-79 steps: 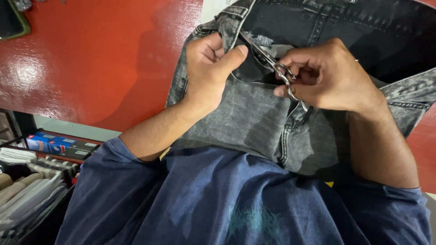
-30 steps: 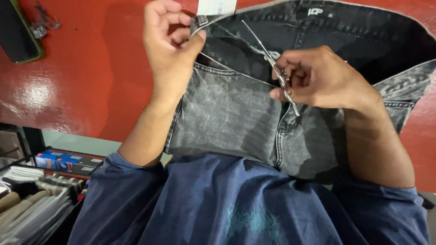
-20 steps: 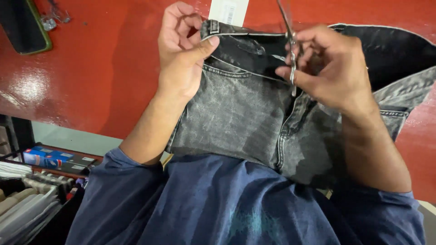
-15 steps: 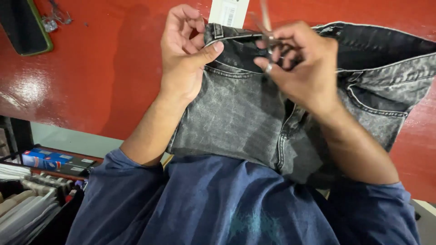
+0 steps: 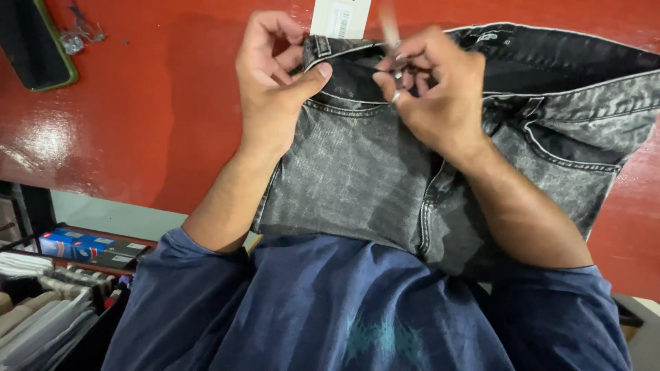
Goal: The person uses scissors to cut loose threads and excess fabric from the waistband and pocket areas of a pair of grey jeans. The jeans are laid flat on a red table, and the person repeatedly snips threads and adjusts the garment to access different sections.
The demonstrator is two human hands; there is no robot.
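The waistband of the grey acid-washed denim jeans [image 5: 357,172], running left-right at upper centre, is pinched by the left hand [image 5: 271,82]; small metal scissors [image 5: 395,65] are gripped by the right hand [image 5: 440,89] just beside.

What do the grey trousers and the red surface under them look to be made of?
The trousers: washed grey denim, judging by the mottled fade and stitched seams. The red surface: hard and glossy, showing light glare; probably painted or laminated, but the core cannot be told.
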